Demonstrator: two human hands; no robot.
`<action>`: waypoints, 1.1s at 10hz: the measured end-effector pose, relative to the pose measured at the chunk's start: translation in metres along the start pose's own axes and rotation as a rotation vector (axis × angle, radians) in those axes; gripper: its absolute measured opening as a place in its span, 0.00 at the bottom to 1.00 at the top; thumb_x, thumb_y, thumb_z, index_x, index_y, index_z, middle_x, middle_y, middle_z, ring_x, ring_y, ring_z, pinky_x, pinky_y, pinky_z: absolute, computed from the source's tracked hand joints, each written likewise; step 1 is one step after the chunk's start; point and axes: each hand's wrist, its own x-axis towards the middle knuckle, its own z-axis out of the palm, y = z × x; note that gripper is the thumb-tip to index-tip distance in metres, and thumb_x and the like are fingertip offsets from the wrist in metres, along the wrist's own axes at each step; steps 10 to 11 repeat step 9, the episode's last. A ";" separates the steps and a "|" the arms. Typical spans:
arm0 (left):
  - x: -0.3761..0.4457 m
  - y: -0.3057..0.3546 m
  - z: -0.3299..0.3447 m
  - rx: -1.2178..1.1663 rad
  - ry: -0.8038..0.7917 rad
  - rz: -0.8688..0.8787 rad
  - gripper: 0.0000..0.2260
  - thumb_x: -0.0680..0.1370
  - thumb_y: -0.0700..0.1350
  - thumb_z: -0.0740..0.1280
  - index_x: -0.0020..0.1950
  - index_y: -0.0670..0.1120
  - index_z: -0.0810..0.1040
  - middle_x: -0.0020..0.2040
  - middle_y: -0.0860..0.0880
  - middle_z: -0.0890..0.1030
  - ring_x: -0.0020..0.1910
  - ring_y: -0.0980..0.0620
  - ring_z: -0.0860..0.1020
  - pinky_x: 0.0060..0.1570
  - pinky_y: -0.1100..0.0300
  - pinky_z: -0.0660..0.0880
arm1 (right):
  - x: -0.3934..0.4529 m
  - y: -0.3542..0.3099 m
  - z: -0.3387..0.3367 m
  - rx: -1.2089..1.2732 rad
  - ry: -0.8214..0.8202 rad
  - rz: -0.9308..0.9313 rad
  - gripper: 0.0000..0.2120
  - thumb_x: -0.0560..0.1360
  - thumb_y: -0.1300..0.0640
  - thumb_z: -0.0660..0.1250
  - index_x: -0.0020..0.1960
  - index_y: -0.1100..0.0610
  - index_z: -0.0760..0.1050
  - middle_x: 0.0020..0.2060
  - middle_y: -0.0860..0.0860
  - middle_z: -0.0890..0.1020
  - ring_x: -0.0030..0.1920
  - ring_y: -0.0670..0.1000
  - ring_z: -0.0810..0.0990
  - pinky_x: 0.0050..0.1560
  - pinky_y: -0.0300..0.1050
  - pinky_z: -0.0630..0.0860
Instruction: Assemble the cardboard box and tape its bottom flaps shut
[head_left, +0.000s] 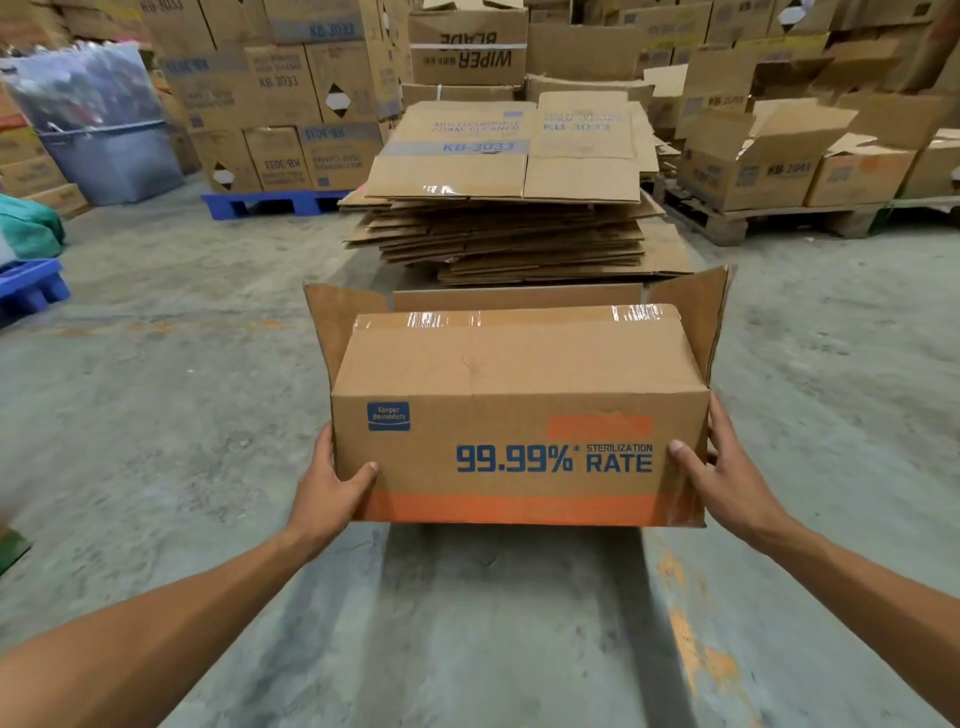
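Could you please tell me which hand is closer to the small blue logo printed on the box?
Left. The left hand grips the box edge just below the blue logo; the right hand holds the opposite edge.

A warehouse or packing store is shown. Printed cardboard cartons (280, 98) are stacked high along the back, some on a blue plastic pallet (270, 201) and others on a wooden pallet (769, 221), and a tall pile of flattened boxes (509, 208) is laid in the middle of the bare concrete floor (156, 415). A grey bin (114, 161) covered with clear plastic sheeting is seen at the left.
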 end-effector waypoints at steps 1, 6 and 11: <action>0.004 0.001 -0.001 0.027 -0.015 -0.021 0.32 0.78 0.42 0.67 0.77 0.54 0.56 0.65 0.58 0.70 0.62 0.53 0.72 0.65 0.50 0.71 | 0.001 -0.003 0.005 -0.018 0.038 0.039 0.35 0.81 0.51 0.61 0.78 0.36 0.42 0.75 0.49 0.67 0.68 0.58 0.73 0.63 0.66 0.73; -0.005 -0.021 0.006 0.183 -0.244 -0.280 0.33 0.76 0.38 0.66 0.78 0.49 0.55 0.68 0.51 0.71 0.59 0.51 0.70 0.58 0.57 0.68 | -0.021 0.030 0.031 0.000 -0.062 0.390 0.34 0.80 0.50 0.62 0.79 0.44 0.45 0.73 0.51 0.68 0.67 0.58 0.72 0.66 0.59 0.71; -0.019 -0.035 0.000 0.424 -0.499 -0.375 0.39 0.77 0.44 0.67 0.80 0.50 0.45 0.80 0.47 0.54 0.76 0.42 0.59 0.72 0.48 0.62 | -0.038 0.025 0.042 0.123 -0.083 0.626 0.27 0.82 0.47 0.58 0.78 0.47 0.53 0.72 0.53 0.68 0.57 0.57 0.74 0.63 0.59 0.72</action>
